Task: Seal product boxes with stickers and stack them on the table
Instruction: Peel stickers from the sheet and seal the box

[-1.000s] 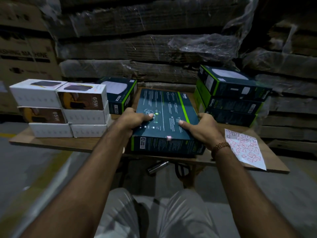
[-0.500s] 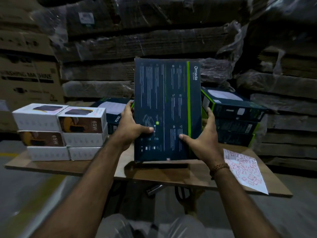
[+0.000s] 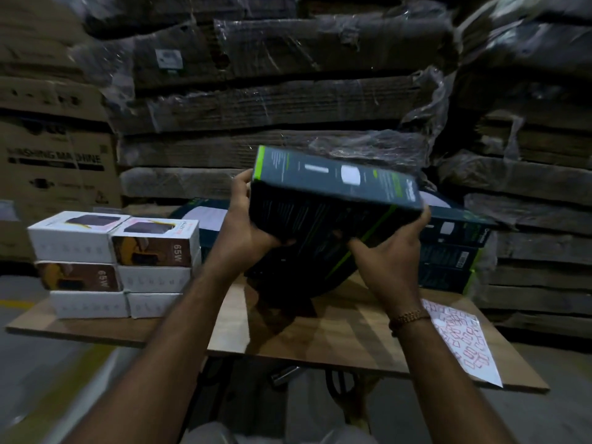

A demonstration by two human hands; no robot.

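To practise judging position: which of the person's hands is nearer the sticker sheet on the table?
Right. The right hand is just above and left of the sticker sheet; the left hand is farther left, across the dark box both hold.

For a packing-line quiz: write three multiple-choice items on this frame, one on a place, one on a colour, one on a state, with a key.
1. Where does the sticker sheet lie?
A. at the table's right edge
B. on top of the white boxes
C. on the floor

2. What colour is the stripe on the dark box being held?
A. red
B. green
C. yellow

3. How is the dark box held?
A. flat on the table under one palm
B. by the left hand alone
C. tilted above the table in both hands

Key:
1 A: the sticker sheet lies on the table, at its right edge, overhanging a little.
2 B: a green stripe runs along the dark box.
3 C: the left hand and the right hand grip opposite ends of the box, which is tilted clear of the tabletop.
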